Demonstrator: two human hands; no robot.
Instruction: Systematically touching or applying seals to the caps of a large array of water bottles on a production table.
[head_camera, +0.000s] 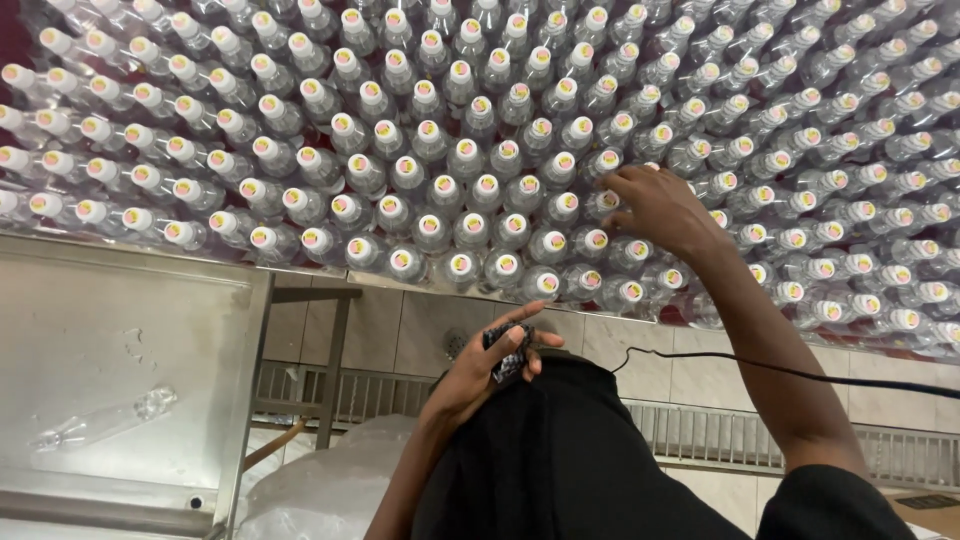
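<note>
A: Where's the right hand (655, 205)?

B: Right of centre in the frame, on the bottles (450, 160). They fill the whole upper half, capped, packed cap to cap in slanting rows on a table (330, 277) whose metal edge runs across the middle.

A: Gripping one?

B: Not closed on any. The fingers are spread and curled, tips touching the caps near the front rows. Whether one cap is pinched under the palm, I cannot tell.

A: How do the bottles lie from it?

B: Straight beneath and beyond the fingertips. They stand upright, long axes pointing up at the camera, so only caps and shoulders show. The right hand is far nearer; the left hand (490, 365) is below the table edge, well apart from them.

A: What's the left doing?

B: It's closed around a small dark device (507, 352) at lower centre, forefinger out, against a dark cloth (560, 460). A black cable (790, 372) runs off to the right.

A: Anything else?

B: A steel tray (60, 330) at lower left, one clear bottle (105, 420) lying flat in it.
</note>
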